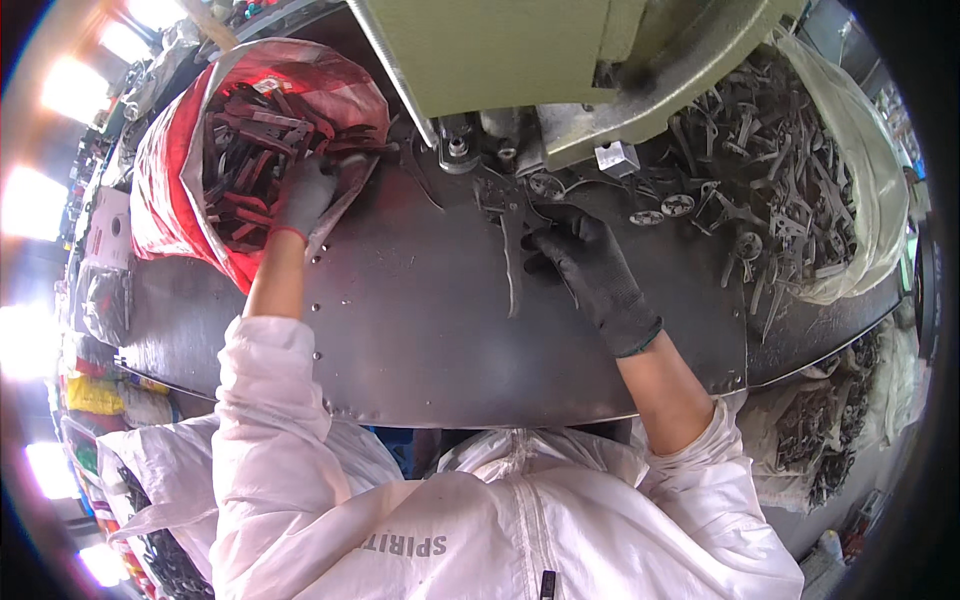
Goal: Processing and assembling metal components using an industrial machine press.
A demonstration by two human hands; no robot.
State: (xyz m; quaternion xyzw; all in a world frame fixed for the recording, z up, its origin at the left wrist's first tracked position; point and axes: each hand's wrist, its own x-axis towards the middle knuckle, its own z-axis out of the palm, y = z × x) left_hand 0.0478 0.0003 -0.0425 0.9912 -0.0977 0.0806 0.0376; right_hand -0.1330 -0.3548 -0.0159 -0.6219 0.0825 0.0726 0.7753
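Left hand sits in the red sack of parts, right hand half-curled — both grips unclear.

A dark metal table carries a red-and-white sack, a pale sack and loose metal parts.
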